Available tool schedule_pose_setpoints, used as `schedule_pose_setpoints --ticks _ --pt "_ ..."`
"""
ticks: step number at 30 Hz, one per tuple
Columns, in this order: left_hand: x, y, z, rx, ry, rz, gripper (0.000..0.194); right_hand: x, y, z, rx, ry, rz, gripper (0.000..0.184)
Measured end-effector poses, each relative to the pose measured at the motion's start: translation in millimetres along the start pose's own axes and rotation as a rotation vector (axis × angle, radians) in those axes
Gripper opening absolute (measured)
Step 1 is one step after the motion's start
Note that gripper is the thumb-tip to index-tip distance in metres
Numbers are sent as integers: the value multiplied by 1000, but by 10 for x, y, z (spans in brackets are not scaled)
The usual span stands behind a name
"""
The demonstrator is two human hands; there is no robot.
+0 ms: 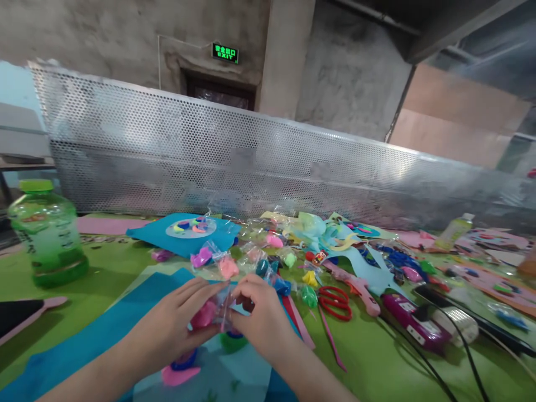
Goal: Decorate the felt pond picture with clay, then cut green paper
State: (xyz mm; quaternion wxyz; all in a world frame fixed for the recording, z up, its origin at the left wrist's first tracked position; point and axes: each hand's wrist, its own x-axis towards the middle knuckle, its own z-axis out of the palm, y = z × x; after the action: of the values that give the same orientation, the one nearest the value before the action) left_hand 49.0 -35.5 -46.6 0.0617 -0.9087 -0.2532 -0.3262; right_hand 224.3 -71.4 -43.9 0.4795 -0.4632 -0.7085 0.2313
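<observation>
Over the middle of the near table, my left hand (pixel 180 312) is closed around a small clear plastic bag with a lump of pink modelling clay (pixel 204 315) in it. My right hand (pixel 263 312) pinches the plastic of the same bag, its fingers curled and close to the left ones. Below both hands lies a light blue paper (pixel 243 377) on darker blue sheets (pixel 79 349). Flat pink clay (pixel 180 376), a blue clay piece (pixel 184 360) and a green clay piece (pixel 233 342) sit on it, partly hidden by my hands.
Red-handled scissors (pixel 335 303), a pink stick tool (pixel 334 343) and a corded purple device (pixel 414 324) lie to the right. Bagged clay lumps (pixel 228 267) and paper scraps spread behind. A green bottle (pixel 48 240) stands left; a perforated metal panel (pixel 201 151) borders the table's back.
</observation>
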Motion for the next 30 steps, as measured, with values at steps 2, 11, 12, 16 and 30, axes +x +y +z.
schedule_pose_setpoints --ticks 2,11,12,16,30 --pt "2 8 5 -14 9 4 44 -1 4 0 0 -10 6 16" --pt "-30 24 2 -65 49 69 39 -68 -249 -91 -3 -76 65 22" --pt "-30 21 -5 -71 54 79 39 -71 -263 -84 0 -85 85 22" --pt "-17 28 -54 -99 22 84 42 -77 -212 -52 25 -87 41 20" --pt "6 28 -182 -177 -24 -9 53 -93 -186 -157 -205 -158 -214 13"
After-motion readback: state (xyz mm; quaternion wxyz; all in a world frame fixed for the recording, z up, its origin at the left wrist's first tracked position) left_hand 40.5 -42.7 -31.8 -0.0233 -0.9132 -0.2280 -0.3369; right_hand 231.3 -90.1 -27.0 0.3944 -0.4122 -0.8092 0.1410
